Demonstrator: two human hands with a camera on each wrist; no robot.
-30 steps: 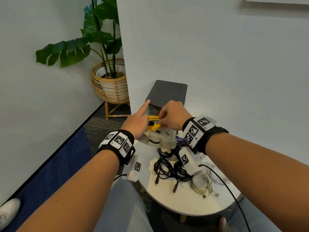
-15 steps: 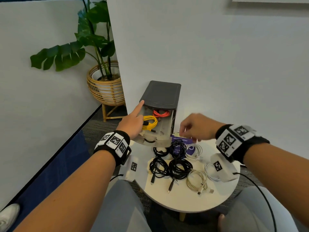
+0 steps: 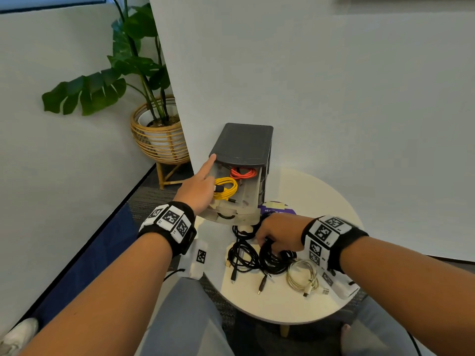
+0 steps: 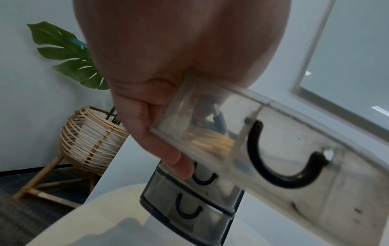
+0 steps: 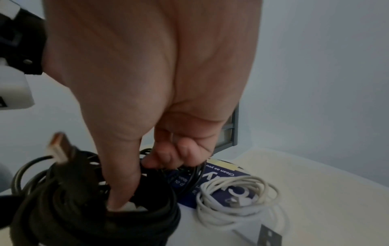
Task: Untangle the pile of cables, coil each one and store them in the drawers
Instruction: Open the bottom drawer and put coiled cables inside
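Cream-white round table [image 3: 316, 301] carries everything here. At its far edge, against the white wall, stands the dark grey drawer unit [image 3: 244, 141]. Top drawer [image 3: 246, 199], translucent plastic, is pulled out over the table; two lower drawers show closed in the left wrist view. Inside the open drawer: yellow coiled cable [image 3: 226, 187] toward the front, orange coiled cable [image 3: 243, 172] behind it.

Left hand [image 3: 199, 188] grips the drawer's left front corner, fingers curled under the wall, index finger extended with its tip at the unit's top corner.

Black coiled cables [image 3: 244, 258] lie in a cluster on the table just in front of the drawer. Right hand [image 3: 279, 233] is down on them, thumb pushed into one black coil [image 5: 88, 211] and fingers curled round its strands. White coiled cable [image 3: 303, 276] sits just right of the black cluster, not touched; a second white coil [image 5: 235, 196] lies on a purple card [image 5: 221, 178].
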